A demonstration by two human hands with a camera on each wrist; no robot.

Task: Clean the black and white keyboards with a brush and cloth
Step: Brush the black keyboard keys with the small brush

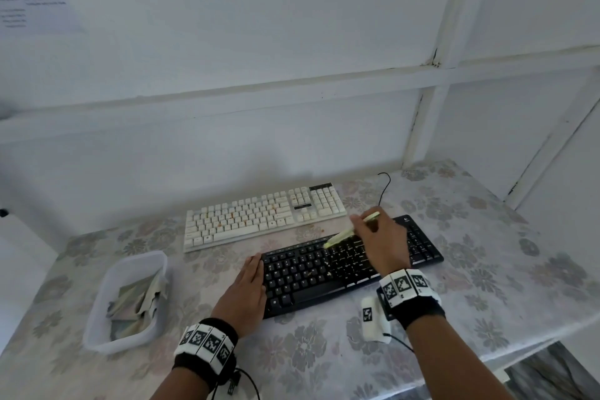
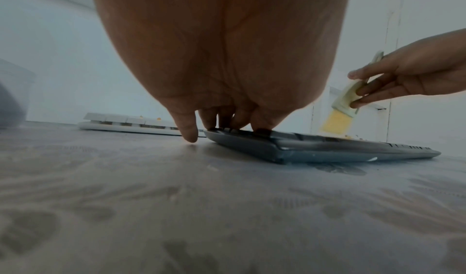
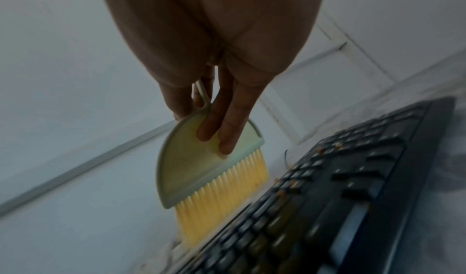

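The person's right hand (image 1: 383,242) holds a small brush (image 3: 206,164) by its pale green handle, thumb on one side and fingers laid along the flat fan-shaped head, so the hand is closed round it. The yellow bristles point down from the fingertips and meet the far edge of the black keyboard (image 1: 350,265), which lies directly under that hand; orange-brown crumbs sit among its keys. The left hand (image 1: 248,295) lies flat with straight fingers, its fingertips pressing on the keyboard's left end while the little finger touches the flowered tablecloth (image 1: 487,286) beside it. It grips nothing. Beyond both hands, just past the black keyboard and apart from it, lies the white keyboard (image 1: 263,216), with orange specks on its keys too. To the outer side of the left hand, well apart from it, stands a clear plastic tub (image 1: 97,312) with a crumpled cloth (image 1: 139,302) inside it.
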